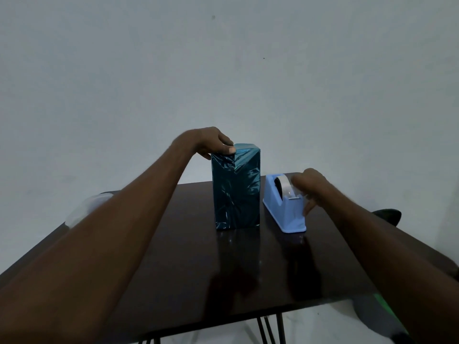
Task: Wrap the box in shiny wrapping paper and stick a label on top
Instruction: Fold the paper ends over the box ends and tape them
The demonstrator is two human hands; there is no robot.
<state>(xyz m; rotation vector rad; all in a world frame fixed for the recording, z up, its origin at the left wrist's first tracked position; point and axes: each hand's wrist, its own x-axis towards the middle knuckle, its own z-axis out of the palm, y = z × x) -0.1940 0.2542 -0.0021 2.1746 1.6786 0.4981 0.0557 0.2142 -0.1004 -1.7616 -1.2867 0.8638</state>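
A pale, blurred shape (85, 208) at the table's left edge is half hidden behind the left forearm and cannot be made out. One box (236, 187), wrapped in shiny teal paper, stands upright near the middle of the dark table (188, 264), and the left hand (211, 142) grips its top left corner, thumb pressed on the near face. Just right of it, apart, sits one blue tape dispenser (285, 207); the right hand (311, 187) pinches at its tape end (blurred, so contact is unclear), with bare tabletop toward the near edge.
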